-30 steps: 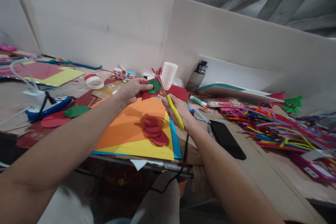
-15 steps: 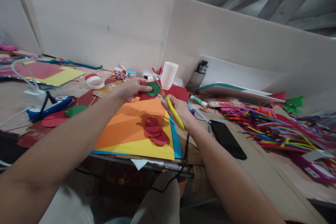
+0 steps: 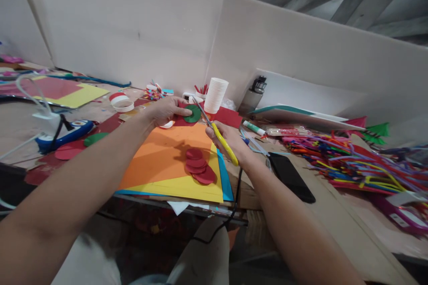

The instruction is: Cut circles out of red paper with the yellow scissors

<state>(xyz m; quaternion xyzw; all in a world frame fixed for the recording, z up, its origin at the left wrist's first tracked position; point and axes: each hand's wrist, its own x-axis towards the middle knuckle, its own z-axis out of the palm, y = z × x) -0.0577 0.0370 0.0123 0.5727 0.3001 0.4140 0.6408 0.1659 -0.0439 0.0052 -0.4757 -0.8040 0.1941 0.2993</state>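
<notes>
Between thumb and fingers, my left hand (image 3: 170, 110) pinches a green paper circle (image 3: 193, 113) laid against red paper (image 3: 180, 121). My right hand (image 3: 227, 138) grips yellow-handled scissors (image 3: 225, 143), whose blades (image 3: 202, 110) point up and left beside the green circle's right edge. Whether the blades touch the paper is hard to see. Below both hands, several red paper circles (image 3: 196, 164) lie overlapped on orange paper (image 3: 150, 160), which rests over a yellow sheet (image 3: 187, 189).
Behind my hands stands a stack of white paper cups (image 3: 216, 95). A dark bottle (image 3: 253, 95), a glue stick (image 3: 253, 128), a black phone (image 3: 290, 178) and many pipe cleaners (image 3: 347, 164) are at the right. At the left sits a blue power strip (image 3: 63, 136) with cords.
The red paper and green circle have shifted slightly in my left hand, and the scissor blades sit a little further left. Both hands keep their holds.
</notes>
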